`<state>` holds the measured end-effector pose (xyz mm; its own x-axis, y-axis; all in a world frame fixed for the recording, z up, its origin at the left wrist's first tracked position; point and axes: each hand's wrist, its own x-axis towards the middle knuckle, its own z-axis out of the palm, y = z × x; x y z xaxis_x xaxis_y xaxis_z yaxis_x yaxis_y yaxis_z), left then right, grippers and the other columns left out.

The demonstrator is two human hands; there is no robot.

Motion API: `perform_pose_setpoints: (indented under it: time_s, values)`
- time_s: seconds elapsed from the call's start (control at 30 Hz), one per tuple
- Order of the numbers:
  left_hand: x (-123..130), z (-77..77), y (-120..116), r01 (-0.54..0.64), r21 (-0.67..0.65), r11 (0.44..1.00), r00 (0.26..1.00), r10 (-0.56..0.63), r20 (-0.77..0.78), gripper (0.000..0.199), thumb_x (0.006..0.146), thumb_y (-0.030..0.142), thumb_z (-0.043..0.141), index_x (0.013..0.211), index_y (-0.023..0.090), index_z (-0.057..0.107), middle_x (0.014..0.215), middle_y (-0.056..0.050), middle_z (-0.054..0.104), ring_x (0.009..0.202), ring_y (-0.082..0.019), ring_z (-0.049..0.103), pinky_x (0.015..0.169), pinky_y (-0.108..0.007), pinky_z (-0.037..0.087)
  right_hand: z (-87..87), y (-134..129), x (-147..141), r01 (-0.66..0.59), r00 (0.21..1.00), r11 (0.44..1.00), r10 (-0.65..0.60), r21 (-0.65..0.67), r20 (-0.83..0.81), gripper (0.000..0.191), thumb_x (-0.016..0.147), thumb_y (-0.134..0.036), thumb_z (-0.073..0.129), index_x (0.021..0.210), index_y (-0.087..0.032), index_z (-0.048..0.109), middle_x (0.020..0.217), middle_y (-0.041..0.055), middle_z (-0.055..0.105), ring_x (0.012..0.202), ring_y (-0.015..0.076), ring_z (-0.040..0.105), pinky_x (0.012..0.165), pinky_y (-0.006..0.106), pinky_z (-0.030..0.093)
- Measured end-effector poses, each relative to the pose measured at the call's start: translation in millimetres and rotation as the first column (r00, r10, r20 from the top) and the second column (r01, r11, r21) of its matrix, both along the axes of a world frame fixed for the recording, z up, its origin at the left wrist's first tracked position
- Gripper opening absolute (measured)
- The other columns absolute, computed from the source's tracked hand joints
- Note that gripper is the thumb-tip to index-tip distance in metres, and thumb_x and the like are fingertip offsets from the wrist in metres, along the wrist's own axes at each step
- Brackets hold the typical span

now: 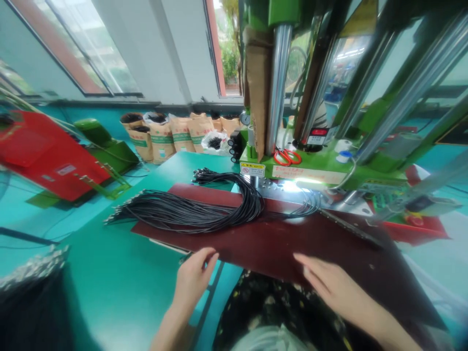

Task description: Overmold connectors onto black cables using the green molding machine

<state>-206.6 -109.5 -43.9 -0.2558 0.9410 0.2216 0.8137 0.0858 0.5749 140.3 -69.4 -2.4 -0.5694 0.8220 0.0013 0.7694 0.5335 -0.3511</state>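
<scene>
The left hand (192, 275) is hovering at the near left edge of the dark red board (292, 239), thumb and forefinger curling close together; whether anything is sitting between them, I cannot tell. The right hand (329, 285) is reaching in over the board's near side, fingers extending loosely, with nothing showing in them

Just beyond the left hand, the black cable bundle (190, 214) is lying over the board's far left part, so the left hand is being the nearer one. Its long axis is running sideways, roughly across the line of reach, with metal-tipped ends spilling past the board's left edge above the green tabletop (135, 273). Toward the board's far middle the bundle is bending back on itself, and its other ends are pointing left too, beyond the board. Farther out, the green machine (318, 160) is standing past the board's far edge
</scene>
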Motion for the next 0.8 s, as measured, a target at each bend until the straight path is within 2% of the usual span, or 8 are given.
perform_pose_setpoints:
  time_s: [0.03,0.1,0.23,0.33,0.43,0.63,0.73,0.8]
  values:
    - [3,1.3,5,0.002,0.034,0.999,1.0,-0.002,0.018,0.029,0.078,0.046,0.048,0.085,0.022,0.063,0.084,-0.003,0.068,0.073,-0.018,0.062,0.07,-0.027,0.045,5.3,18,-22,0.001,0.998,0.996,-0.007,0.086,0.065,0.042,0.09,-0.022,0.03,0.129,-0.022,0.046,0.117,0.0079,0.058,0.102,0.0215,0.057,0.085,0.032,0.047]
    - [7,1.8,12,-0.022,0.083,0.996,0.998,0.017,0.062,0.028,0.078,0.044,0.048,0.085,0.021,0.063,0.084,-0.004,0.068,0.074,-0.018,0.062,0.071,-0.026,0.046,9.5,51,-58,-0.002,0.977,0.981,-0.039,0.192,0.21,0.047,0.087,-0.014,0.031,0.132,-0.023,0.04,0.106,0.0092,0.06,0.083,0.0203,0.062,0.07,0.03,0.049]
    - [-10,-3.2,14,-0.17,0.155,0.973,0.976,0.144,0.162,0.028,0.078,0.043,0.05,0.087,0.02,0.064,0.086,-0.003,0.067,0.074,-0.017,0.061,0.071,-0.025,0.046,2.4,86,-91,-0.028,0.931,0.959,-0.078,0.282,0.355,0.039,0.084,-0.013,0.038,0.119,-0.023,0.049,0.091,0.0062,0.056,0.064,0.0175,0.06,0.05,0.025,0.039]
    - [-44,-10.2,7,-0.319,0.188,0.929,0.936,0.277,0.22,0.031,0.075,0.045,0.052,0.087,0.019,0.064,0.084,-0.003,0.066,0.075,-0.018,0.061,0.07,-0.025,0.046,-3.0,91,-92,0.035,0.929,0.954,-0.14,0.297,0.343,0.021,0.085,-0.014,0.037,0.094,-0.017,0.056,0.083,0.0055,0.057,0.064,0.0194,0.061,0.048,0.026,0.034]
    - [-82,-17.3,3,-0.475,0.175,0.863,0.861,0.415,0.293,0.035,0.071,0.047,0.055,0.087,0.017,0.064,0.078,-0.004,0.066,0.071,-0.018,0.061,0.067,-0.027,0.047,-4.4,92,-83,0.059,0.926,0.958,-0.158,0.282,0.343,0.018,0.086,-0.013,0.036,0.084,-0.015,0.054,0.076,0.0052,0.058,0.063,0.0204,0.061,0.048,0.026,0.032]
    - [-124,-25.7,15,-0.625,0.125,0.771,0.711,0.496,0.498,0.042,0.067,0.045,0.058,0.095,0.013,0.062,0.076,-0.005,0.063,0.062,-0.015,0.058,0.052,-0.024,0.044,-5.5,95,-61,0.052,0.927,0.965,-0.142,0.256,0.347,0.019,0.089,-0.016,0.035,0.083,-0.016,0.053,0.076,0.0041,0.061,0.062,0.0191,0.061,0.048,0.025,0.031]
    - [-134,-29.0,29,-0.673,0.138,0.727,0.649,0.491,0.581,0.047,0.063,0.044,0.062,0.099,0.015,0.058,0.083,-0.003,0.059,0.067,-0.013,0.055,0.052,-0.022,0.043,-2.7,94,-57,0.045,0.933,0.972,-0.124,0.232,0.338,0.017,0.09,-0.019,0.037,0.087,-0.017,0.054,0.079,0.0039,0.063,0.064,0.0183,0.062,0.05,0.025,0.034]
    - [-141,-29.4,38,-0.727,0.122,0.675,0.566,0.49,0.663,0.051,0.064,0.044,0.061,0.105,0.016,0.051,0.088,-0.002,0.054,0.069,-0.012,0.053,0.055,-0.023,0.044,1.5,92,-62,0.026,0.948,0.974,-0.096,0.224,0.304,0.017,0.089,-0.021,0.039,0.094,-0.017,0.055,0.082,0.0046,0.065,0.067,0.0191,0.062,0.054,0.026,0.039]
